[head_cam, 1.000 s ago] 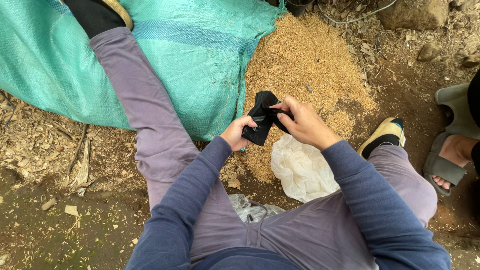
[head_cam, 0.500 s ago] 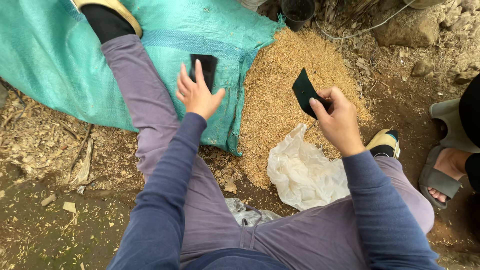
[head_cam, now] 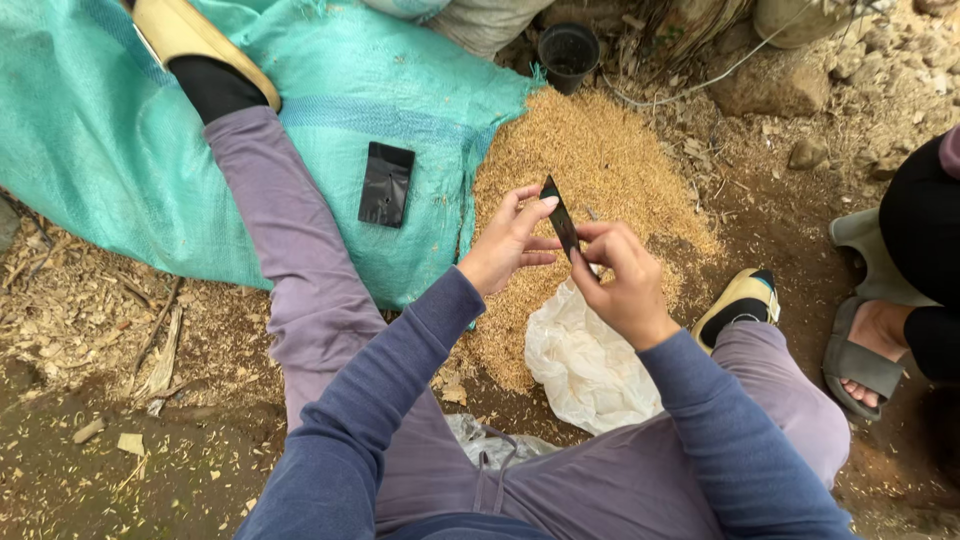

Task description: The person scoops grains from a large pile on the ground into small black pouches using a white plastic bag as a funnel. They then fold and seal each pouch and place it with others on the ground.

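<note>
Black plastic bag, small and flat, is held edge-on between both hands above the pile of husks. Right hand grips its lower part, thumb and forefinger pinched on the plastic, the other fingers curled under. Left hand meets the bag at its top edge, fingertips closed lightly on the rim, palm turned toward the right hand. Both hands are grasping the same bag; neither is slack.

A second black bag lies flat on the green woven sack, just beside the outstretched left leg, well apart from the hands. White plastic bag lies crumpled on the ground between the legs, touching the near edge of the husk pile. Small black pot stands upright at the far edge of the sack. Another person's foot in a grey sandal is at the right edge.

Judgement on the step in hand: the bag looks to be worked open at its mouth. To do it well, the two layers want rubbing apart between the left fingertips while the right keeps a firm hold lower down, so the film does not twist or slip. Holding it over the pile keeps any spill on the husks. Whether the mouth has already parted cannot be told from this edge-on view
</note>
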